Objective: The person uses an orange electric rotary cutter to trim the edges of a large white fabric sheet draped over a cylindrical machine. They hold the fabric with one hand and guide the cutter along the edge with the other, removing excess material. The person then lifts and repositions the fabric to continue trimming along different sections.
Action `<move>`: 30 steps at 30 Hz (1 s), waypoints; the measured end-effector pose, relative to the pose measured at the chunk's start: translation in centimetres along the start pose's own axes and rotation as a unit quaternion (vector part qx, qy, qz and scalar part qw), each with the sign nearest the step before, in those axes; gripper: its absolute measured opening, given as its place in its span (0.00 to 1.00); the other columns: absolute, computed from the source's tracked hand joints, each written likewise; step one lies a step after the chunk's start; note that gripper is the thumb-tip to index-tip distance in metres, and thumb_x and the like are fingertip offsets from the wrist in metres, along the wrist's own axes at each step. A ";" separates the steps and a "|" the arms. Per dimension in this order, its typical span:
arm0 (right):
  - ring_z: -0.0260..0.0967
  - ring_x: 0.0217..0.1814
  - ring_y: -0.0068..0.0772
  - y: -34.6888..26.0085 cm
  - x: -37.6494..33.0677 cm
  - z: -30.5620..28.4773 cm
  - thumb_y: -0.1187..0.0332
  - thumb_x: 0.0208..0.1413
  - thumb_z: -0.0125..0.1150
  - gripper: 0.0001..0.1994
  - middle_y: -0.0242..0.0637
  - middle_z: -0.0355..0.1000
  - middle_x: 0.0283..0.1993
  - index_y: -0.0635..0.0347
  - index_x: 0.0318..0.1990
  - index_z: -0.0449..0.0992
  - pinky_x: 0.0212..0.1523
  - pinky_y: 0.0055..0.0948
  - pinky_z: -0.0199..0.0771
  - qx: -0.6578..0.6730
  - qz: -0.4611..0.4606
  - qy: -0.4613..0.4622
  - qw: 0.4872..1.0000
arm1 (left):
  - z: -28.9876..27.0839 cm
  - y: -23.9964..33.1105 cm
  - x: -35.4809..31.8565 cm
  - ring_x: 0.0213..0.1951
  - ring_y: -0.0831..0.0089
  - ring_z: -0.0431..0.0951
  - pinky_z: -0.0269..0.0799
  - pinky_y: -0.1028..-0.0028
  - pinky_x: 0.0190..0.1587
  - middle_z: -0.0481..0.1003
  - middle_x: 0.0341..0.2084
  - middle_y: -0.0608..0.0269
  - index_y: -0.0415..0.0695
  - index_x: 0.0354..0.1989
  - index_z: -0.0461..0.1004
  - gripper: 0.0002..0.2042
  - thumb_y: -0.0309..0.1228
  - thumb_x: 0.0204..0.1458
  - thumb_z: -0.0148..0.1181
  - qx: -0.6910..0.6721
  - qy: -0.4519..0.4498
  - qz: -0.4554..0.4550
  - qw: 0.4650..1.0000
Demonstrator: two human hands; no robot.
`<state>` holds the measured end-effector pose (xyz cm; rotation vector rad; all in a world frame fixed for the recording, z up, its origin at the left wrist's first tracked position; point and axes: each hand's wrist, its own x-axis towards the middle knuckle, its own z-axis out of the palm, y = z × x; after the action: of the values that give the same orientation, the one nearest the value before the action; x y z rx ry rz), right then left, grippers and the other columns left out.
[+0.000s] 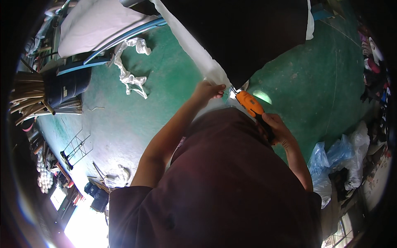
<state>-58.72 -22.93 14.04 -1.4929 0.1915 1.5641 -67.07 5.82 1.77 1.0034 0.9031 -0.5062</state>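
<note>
A large black sheet (240,37) with a white border (198,56) hangs down in front of me, and its lower corner comes to a point near my hands. My left hand (206,91) pinches the white border close to this corner, thumb and fingers pressed together. In my right hand (278,127) is an orange and black handheld power cutter (250,104), gripped by its dark rear handle. Its metal tip lies at the sheet's corner, just right of my left fingers. I cannot tell whether the blades are touching the material.
A crumpled white strip (126,72) lies on the green floor (165,82) at left. Beyond it are a blue metal frame (128,37), a white roll (99,25) and a dark barrel (68,89) beside bundled sticks. Plastic bags (339,155) stand at right.
</note>
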 end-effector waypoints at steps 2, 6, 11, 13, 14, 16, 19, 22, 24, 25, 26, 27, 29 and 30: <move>0.66 0.15 0.19 0.4 0.4 0.1 0.37 0.60 0.49 0.29 0.30 0.70 0.21 0.59 0.35 0.75 0.11 0.20 0.60 0.000 -0.009 -0.002 1.000 | -0.1 0.0 -0.2 0.27 0.76 0.76 0.71 0.78 0.29 0.77 0.27 0.61 0.35 0.38 0.78 0.10 0.29 0.52 0.68 -0.005 -0.008 0.004 1.000; 0.66 0.15 0.20 -0.1 0.5 0.4 0.38 0.60 0.50 0.29 0.30 0.71 0.21 0.59 0.35 0.75 0.12 0.20 0.61 0.015 0.001 -0.003 1.000 | -0.1 0.0 -0.5 0.26 0.76 0.76 0.71 0.78 0.29 0.77 0.27 0.61 0.35 0.38 0.78 0.10 0.29 0.53 0.67 -0.012 -0.017 0.008 1.000; 0.66 0.14 0.20 -0.3 0.8 0.7 0.38 0.60 0.51 0.28 0.30 0.70 0.21 0.59 0.35 0.74 0.11 0.20 0.60 0.021 -0.009 -0.010 1.000 | -0.1 0.5 -1.2 0.26 0.76 0.75 0.70 0.78 0.28 0.77 0.27 0.61 0.34 0.38 0.78 0.11 0.29 0.53 0.67 -0.012 -0.032 0.017 0.999; 0.66 0.15 0.20 -0.9 0.7 0.9 0.39 0.60 0.51 0.28 0.30 0.70 0.21 0.59 0.35 0.74 0.11 0.20 0.60 0.028 0.009 -0.003 1.000 | 0.0 0.5 -1.3 0.26 0.76 0.75 0.70 0.78 0.28 0.77 0.27 0.61 0.34 0.38 0.78 0.11 0.29 0.53 0.67 -0.013 -0.032 0.024 0.999; 0.66 0.15 0.20 -1.1 0.6 1.0 0.39 0.60 0.51 0.28 0.30 0.70 0.21 0.59 0.35 0.74 0.11 0.20 0.60 0.031 0.018 0.001 0.999 | 0.0 0.5 -1.4 0.26 0.76 0.75 0.70 0.78 0.29 0.77 0.26 0.61 0.34 0.37 0.78 0.10 0.29 0.53 0.67 -0.013 -0.034 0.026 0.999; 0.67 0.15 0.19 -0.9 0.7 0.8 0.39 0.60 0.51 0.27 0.30 0.70 0.21 0.59 0.35 0.74 0.11 0.20 0.60 0.050 0.013 0.006 0.999 | -0.1 0.7 -1.6 0.26 0.77 0.75 0.70 0.78 0.29 0.77 0.26 0.61 0.34 0.37 0.78 0.10 0.29 0.53 0.67 -0.013 -0.037 0.030 0.999; 0.68 0.16 0.20 -0.7 0.9 0.7 0.39 0.61 0.51 0.28 0.31 0.70 0.21 0.59 0.35 0.74 0.12 0.20 0.61 0.042 0.000 0.011 0.999 | 0.1 0.8 -1.8 0.26 0.77 0.75 0.71 0.78 0.30 0.77 0.25 0.62 0.35 0.36 0.78 0.10 0.29 0.53 0.67 -0.018 -0.032 0.031 0.999; 0.68 0.16 0.20 -1.3 0.8 0.9 0.39 0.60 0.51 0.28 0.31 0.71 0.21 0.60 0.35 0.75 0.13 0.20 0.63 0.018 -0.010 0.003 1.000 | -0.2 0.9 -1.9 0.26 0.77 0.75 0.71 0.78 0.31 0.77 0.26 0.62 0.35 0.37 0.78 0.10 0.30 0.53 0.67 -0.014 -0.036 0.037 0.999; 0.68 0.16 0.20 -1.4 0.8 0.9 0.39 0.60 0.51 0.28 0.31 0.71 0.21 0.60 0.35 0.75 0.14 0.20 0.64 0.016 -0.010 -0.003 1.000 | -0.4 0.7 -1.7 0.27 0.77 0.75 0.71 0.78 0.31 0.77 0.26 0.62 0.35 0.37 0.78 0.10 0.30 0.53 0.66 -0.010 -0.029 0.033 0.999; 0.68 0.16 0.20 -1.4 0.8 0.9 0.39 0.61 0.51 0.28 0.31 0.71 0.21 0.60 0.35 0.75 0.15 0.20 0.65 0.021 -0.007 -0.004 1.000 | -0.5 0.7 -1.6 0.27 0.77 0.75 0.71 0.77 0.32 0.77 0.26 0.62 0.35 0.37 0.78 0.10 0.30 0.53 0.66 -0.008 -0.026 0.031 0.999; 0.68 0.16 0.20 -1.3 0.8 0.8 0.39 0.61 0.51 0.28 0.31 0.71 0.21 0.60 0.35 0.75 0.15 0.20 0.65 0.026 -0.005 -0.005 1.000 | -0.5 0.6 -1.5 0.27 0.76 0.75 0.72 0.77 0.31 0.77 0.26 0.61 0.35 0.35 0.78 0.10 0.30 0.53 0.67 -0.013 -0.022 0.034 0.999; 0.68 0.16 0.20 -1.4 0.8 0.9 0.39 0.61 0.51 0.28 0.31 0.71 0.21 0.60 0.35 0.75 0.15 0.20 0.65 0.031 -0.007 -0.006 0.999 | -0.4 0.6 -1.4 0.26 0.75 0.75 0.73 0.76 0.31 0.77 0.25 0.60 0.34 0.33 0.78 0.09 0.30 0.53 0.67 -0.019 -0.018 0.037 0.999; 0.68 0.16 0.20 -1.5 0.7 1.0 0.39 0.61 0.51 0.28 0.31 0.71 0.22 0.59 0.35 0.75 0.15 0.20 0.65 0.040 -0.011 -0.008 0.999 | -0.3 0.6 -1.5 0.26 0.74 0.76 0.74 0.75 0.31 0.77 0.24 0.59 0.34 0.31 0.78 0.09 0.29 0.53 0.67 -0.027 -0.018 0.040 0.999; 0.68 0.16 0.20 -1.7 0.6 1.1 0.39 0.61 0.50 0.28 0.31 0.71 0.22 0.59 0.35 0.75 0.16 0.20 0.65 0.037 -0.010 -0.010 0.999 | -0.3 0.7 -1.5 0.26 0.74 0.76 0.74 0.75 0.31 0.77 0.25 0.59 0.34 0.32 0.78 0.09 0.29 0.53 0.67 -0.028 -0.024 0.040 0.999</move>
<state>-58.21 -20.97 14.54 -1.4170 0.2182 1.5397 -67.46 6.36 3.29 0.9683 0.8267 -0.4342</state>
